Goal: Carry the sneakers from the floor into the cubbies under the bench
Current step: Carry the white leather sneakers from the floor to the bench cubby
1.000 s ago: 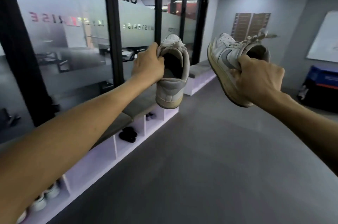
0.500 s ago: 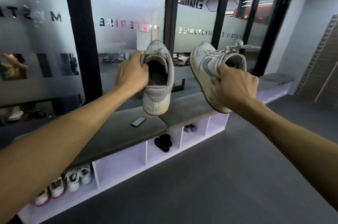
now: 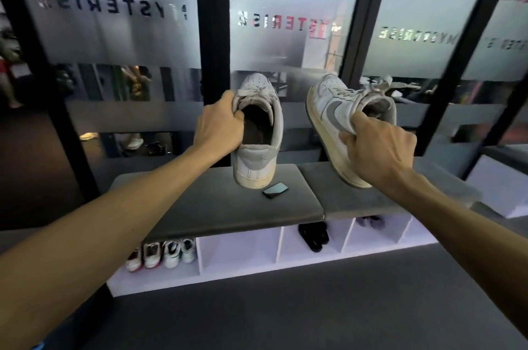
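the floor (image 3: 285,321) is lying nearest, dark and bare between the person and the bench. the view is now facing the bench (image 3: 217,206) squarely, where a second ago it was running off at an angle along the left wall, so the person is turning to meet it and the cubbies (image 3: 240,258) are coming into reach.

the left hand (image 3: 218,129) is gripping the left shoe (image 3: 258,132) by its collar, fingers curled inside the opening, heel hanging down. the right hand (image 3: 377,149) is pinching the right shoe (image 3: 340,118) at its collar, thumb inside, fingers curled under the sole, toe pointing up and left. both shoes are hanging in the air above the bench top, well apart from the cubbies below.

further on, a phone (image 3: 275,190) is lying on the cushion just beside the left shoe's heel. in the cubbies, white shoes (image 3: 163,255) are filling the left one, the next is looking free, then dark shoes (image 3: 313,235) to the right. my judgement: carrying is nearly done; lowering and sliding the pair into the free cubby is remaining.
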A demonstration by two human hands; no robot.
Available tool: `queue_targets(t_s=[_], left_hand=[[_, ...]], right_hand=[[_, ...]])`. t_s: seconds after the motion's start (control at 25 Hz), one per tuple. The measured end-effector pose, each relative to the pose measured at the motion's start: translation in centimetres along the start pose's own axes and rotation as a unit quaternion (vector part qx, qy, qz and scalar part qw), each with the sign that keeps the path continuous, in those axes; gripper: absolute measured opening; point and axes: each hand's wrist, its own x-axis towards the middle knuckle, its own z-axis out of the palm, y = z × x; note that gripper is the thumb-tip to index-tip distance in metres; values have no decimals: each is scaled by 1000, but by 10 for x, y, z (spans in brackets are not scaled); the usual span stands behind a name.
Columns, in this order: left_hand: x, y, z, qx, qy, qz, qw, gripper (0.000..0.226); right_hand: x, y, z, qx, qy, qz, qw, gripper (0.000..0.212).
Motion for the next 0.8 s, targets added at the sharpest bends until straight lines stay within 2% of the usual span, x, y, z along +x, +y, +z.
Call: queue_targets(t_s=[0.24,0.6,0.8], left_hand=[[-19,-70,85,42,-1,-58,997,9],[-141,-238,261,65,-27,-116,991,13],[-210,-329,345,83,-36,-138,986,13]], right_hand=[[0,-2,126,49,-15,-57,997,21],[-126,-17,376,69,-103,-81,989,21],[-202,-21,499,52,-113,-99,987,24]])
